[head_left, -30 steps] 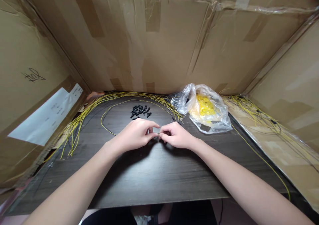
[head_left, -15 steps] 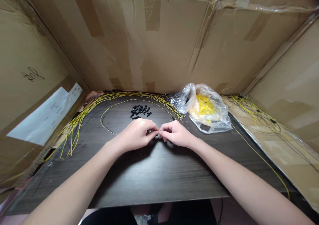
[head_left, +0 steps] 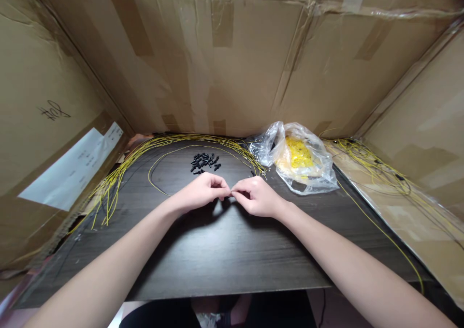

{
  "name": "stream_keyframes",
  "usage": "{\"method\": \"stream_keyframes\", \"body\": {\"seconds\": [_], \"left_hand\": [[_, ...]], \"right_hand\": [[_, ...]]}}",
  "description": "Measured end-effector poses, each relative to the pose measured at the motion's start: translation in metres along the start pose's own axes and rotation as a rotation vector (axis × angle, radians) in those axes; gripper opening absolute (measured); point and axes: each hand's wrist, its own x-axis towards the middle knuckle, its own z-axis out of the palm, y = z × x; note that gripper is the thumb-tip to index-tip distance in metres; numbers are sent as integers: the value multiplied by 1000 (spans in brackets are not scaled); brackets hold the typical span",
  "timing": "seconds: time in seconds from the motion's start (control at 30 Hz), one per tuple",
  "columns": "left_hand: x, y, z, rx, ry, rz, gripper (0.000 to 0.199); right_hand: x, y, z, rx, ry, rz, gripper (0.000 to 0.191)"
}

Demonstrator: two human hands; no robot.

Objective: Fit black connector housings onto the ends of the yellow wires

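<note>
L hand [head_left: 201, 192] & R hand [head_left: 257, 196] sit mid-desk, fingers curled in, fingertips [head_left: 229, 192] meeting at centre in a tight pinch. Can't tell if they're gripping anything: any item there is hidden by fingers or too small to make out, so its direction & long axis can't be told either. Forearms come in from the lower corners, angled toward each other, wrists off the desk surface as far as can be seen.

Nearest to hands: black parts [head_left: 203, 162], small stubby pieces in a loose pile just beyond & between them, lying every which way. A few more black bits [head_left: 253, 172] lie just past R hand, by the wire ends. Yellow wires [head_left: 170, 140] run in a long arc round the far side of the pile, ends fanning out at far left of desk. One thin yellow wire [head_left: 154, 178] curves alone inside that arc, near L hand.

Dark wood desk [head_left: 224, 255] under it all. Far right: clear plastic bag [head_left: 300, 161] with yellow stuff inside. More tangled wires [head_left: 377, 168] on cardboard [head_left: 409, 212] at right. Cardboard walls [head_left: 170, 62] surround the desk, taped; white label [head_left: 72, 173] on L wall.
</note>
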Motion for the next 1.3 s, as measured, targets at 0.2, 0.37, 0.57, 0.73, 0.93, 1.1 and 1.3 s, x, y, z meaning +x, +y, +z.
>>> {"method": "stream_keyframes", "body": {"seconds": [0.2,0.37,0.57,0.73,0.93,1.1,1.3], "left_hand": [[-1,1,-2,-28,-14,-20,21],[-1,2,-2,-43,-19,-20,19],[-2,2,-3,-8,5,-2,20],[-1,0,-6,26,53,4,17],[0,-2,-14,15,219,5,21],[0,-2,-14,24,251,4,23],[2,-5,-11,94,275,12,23]], "right_hand": [[0,-2,0,-12,21,-3,20],[0,-3,1,-24,29,4,20],[1,-3,1,-15,40,14,18],[1,0,5,-1,54,50,14],[0,3,12,-53,46,67,18],[0,6,20,-66,27,91,9],[5,6,20,57,83,222,7]]}}
